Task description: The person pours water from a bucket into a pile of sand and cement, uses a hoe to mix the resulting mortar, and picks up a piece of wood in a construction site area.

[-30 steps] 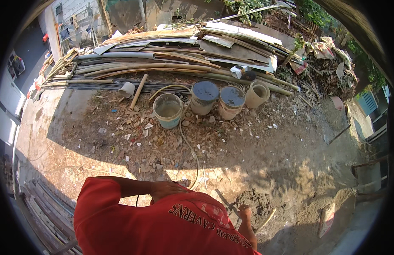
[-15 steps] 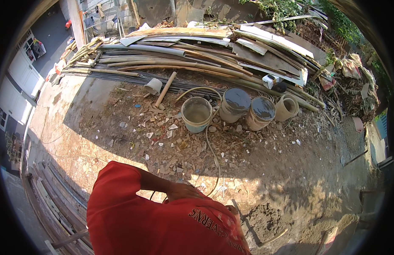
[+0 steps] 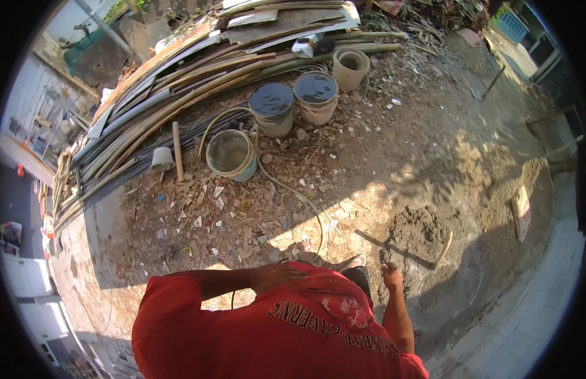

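Note:
My left hand point(image 3: 277, 278) lies with its fingers stretched out against the front of my red shirt point(image 3: 261, 322), holding nothing that shows. Lower right, my right hand point(image 3: 391, 276) is closed, with a small dark thing at its fingertips that is too unclear to name. Just beyond it lies a heap of wet grey mortar or mud point(image 3: 422, 230). A pale wooden stick point(image 3: 444, 247) juts from beside the heap, and a long dark strip, bar or shadow, runs from its base. My foot point(image 3: 353, 263) shows past the shirt hem.
A bucket point(image 3: 231, 155) with a grey inside stands ahead, near two water-filled buckets point(image 3: 272, 104) point(image 3: 316, 95) and another pale bucket point(image 3: 351, 68). A hose point(image 3: 293, 191) curves over rubble. Bamboo poles and boards point(image 3: 198, 95) lie piled behind. A small white bucket point(image 3: 161, 158) is tipped over.
My view has swung to the right, so the buckets sit farther left and higher. My right hand and forearm have come into view beside the mortar heap. The left hand stays on the shirt.

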`<state>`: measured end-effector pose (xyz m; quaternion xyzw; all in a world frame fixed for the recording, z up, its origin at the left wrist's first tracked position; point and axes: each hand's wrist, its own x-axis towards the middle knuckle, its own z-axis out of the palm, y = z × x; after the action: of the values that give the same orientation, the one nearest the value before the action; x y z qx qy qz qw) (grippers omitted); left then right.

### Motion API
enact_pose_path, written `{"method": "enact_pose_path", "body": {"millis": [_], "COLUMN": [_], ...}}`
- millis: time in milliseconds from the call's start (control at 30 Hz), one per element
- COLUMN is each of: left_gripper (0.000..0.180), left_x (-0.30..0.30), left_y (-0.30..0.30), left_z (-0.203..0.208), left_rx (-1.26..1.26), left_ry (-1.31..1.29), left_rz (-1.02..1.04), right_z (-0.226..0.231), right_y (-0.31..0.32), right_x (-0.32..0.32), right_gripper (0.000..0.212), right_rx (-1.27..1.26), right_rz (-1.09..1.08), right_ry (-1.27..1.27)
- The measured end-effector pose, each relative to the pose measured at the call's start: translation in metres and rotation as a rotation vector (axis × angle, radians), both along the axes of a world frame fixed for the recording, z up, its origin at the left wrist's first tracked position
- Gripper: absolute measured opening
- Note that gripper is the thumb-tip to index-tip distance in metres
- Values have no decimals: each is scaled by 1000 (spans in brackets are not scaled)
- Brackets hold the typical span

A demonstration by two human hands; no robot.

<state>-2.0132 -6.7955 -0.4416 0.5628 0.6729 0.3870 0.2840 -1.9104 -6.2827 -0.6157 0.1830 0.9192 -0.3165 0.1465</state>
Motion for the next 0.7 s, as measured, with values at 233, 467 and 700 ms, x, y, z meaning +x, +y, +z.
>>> {"method": "enact_pose_path", "body": {"millis": [233,467,700], "left_gripper": [89,61,53], "left_x": [-51,-146,-154], "left_y": [84,295,549], "left_z": [-45,-13,-37], "left_rx": [-354,-691,-396], "left_ry": [-84,60,22], "left_rz": [-334,-147,36], "right_z": [55,-12,-11], "right_y": [-21,6,74], "right_x": [99,266,265], "right_gripper": [39,49,45], "right_rx": [-50,-105,-186], "right_rz": [-511,-724,-1151], "right_ry": [-351,-585,-400]}}
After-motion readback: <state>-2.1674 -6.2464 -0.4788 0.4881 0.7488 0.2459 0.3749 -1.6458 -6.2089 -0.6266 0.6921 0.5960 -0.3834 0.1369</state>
